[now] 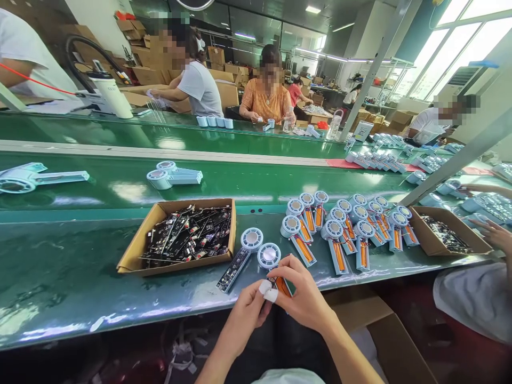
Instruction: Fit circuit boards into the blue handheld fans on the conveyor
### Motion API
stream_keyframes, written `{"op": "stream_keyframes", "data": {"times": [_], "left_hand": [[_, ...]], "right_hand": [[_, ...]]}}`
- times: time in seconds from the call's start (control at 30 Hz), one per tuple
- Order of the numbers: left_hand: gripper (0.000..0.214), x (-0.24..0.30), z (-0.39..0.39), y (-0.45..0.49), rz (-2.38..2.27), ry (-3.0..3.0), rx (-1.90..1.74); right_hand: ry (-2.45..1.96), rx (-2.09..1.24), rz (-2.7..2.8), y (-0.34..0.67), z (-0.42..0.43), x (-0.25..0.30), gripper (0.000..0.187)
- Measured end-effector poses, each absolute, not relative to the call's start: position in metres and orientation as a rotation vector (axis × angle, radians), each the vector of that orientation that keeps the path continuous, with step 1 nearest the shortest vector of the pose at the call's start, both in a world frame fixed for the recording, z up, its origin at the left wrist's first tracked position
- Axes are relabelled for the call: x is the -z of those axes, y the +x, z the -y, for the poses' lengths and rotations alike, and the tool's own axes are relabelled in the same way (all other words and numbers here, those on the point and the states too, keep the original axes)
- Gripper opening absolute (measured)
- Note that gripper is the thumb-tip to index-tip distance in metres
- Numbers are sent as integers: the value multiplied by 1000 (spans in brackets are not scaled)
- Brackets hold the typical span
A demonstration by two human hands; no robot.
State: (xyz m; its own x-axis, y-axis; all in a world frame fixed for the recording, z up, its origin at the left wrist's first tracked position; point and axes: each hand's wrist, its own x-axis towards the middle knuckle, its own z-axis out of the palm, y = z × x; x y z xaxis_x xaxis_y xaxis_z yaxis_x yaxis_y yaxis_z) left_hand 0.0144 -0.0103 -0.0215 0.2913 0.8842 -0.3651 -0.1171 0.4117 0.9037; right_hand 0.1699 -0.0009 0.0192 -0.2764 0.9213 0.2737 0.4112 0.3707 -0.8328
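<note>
A fan unit (269, 256) is held at the near edge of the green table (80, 288), just to the right of the cardboard box (132, 250) and nearer to the person than it. Its round head is seen lying on the table, while its handle, with an orange cell in it, is covered by both hands. The left hand (244, 314) is closed on the handle from the box side, thumb and forefinger pinched together. The fingertips (265, 288) are capped in white. The right hand (304, 300) is curled over the handle from the side away from the box, its fingers clamped on the same part.

The box is filled with dark circuit boards (188, 234). A second fan unit (251, 239), with a board laid in its open handle, is seen touching the held one, between it and the box. A cluster of fan units (333, 229) with orange cells is laid out well to the right of the box. Beyond the box, on the belt, two fan shells (172, 175) are lying. Far right of the box, a smaller box (426, 237) is placed, with a co-worker's hand (496, 233) beside it.
</note>
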Motion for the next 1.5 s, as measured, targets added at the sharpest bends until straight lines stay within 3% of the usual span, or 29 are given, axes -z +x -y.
{"op": "stream_keyframes", "data": {"times": [0.07,0.4,0.57,0.7,0.83,1.2,1.5], "left_hand": [[69,22,11,17,-1048,916,-802],[63,21,9,9,-1162,945,-789],[45,23,18,0,-1350,1310,-787],[46,28,24,-3,-1507,1483,-854],[38,32,25,-5,-1508,1557,-923],[30,20,26,-4,-1315,1276,-942],[40,11,13,2,-1279,1167,-929]], "right_hand": [[-1157,-903,1795,162,-1,-17,7],[-1296,-972,1347,188,-8,-15,31],[-1487,-915,1478,195,-9,-9,19],[-1285,-768,1622,177,-18,-11,17],[-1172,-861,1658,160,-22,-12,16],[-1102,-733,1991,167,-12,-11,28],[-1053,-646,2042,168,-7,-4,26]]}}
